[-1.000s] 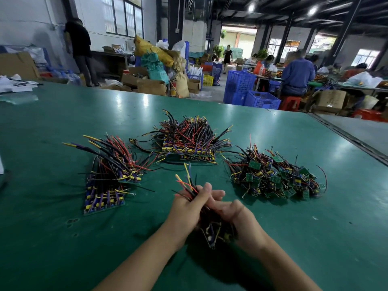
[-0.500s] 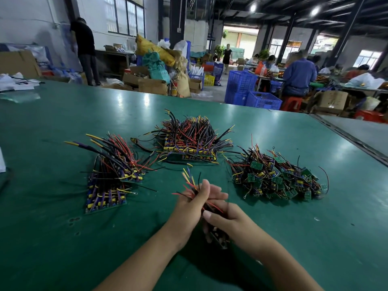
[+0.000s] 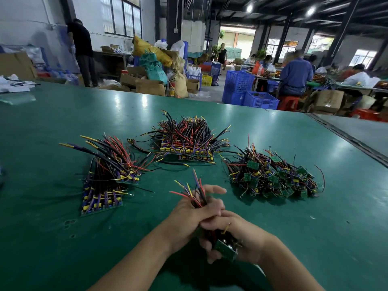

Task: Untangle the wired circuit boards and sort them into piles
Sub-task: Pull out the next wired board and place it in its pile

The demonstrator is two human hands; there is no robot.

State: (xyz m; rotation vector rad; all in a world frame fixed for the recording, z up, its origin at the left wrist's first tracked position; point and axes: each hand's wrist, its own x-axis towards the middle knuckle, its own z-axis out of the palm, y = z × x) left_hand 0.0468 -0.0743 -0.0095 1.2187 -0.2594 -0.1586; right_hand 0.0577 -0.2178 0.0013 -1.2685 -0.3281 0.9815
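- The bundle of wired boards [image 3: 206,232] is held in both hands just above the near middle of the desk [image 3: 63,238].
- Its thin plastic-coated wires [image 3: 194,191], red, yellow, black and purple, fan stiffly up out of the left hand [image 3: 186,217], whose fingers curl round them.
- The right hand [image 3: 241,238] has its fingers wrapped round the lower end, where a flat green board corner [image 3: 225,252] shows.
- To the right lies a loose tangled heap [image 3: 273,177] of small square green boards and looping wires.
- Beyond the hands sits a middle pile [image 3: 186,141], its boards stacked in a row and its wires bristling upward.
- To the left lies a neat pile [image 3: 107,177], boards overlapped flat with wires swept one way.
- The desk top is a smooth, slightly glossy green mat.
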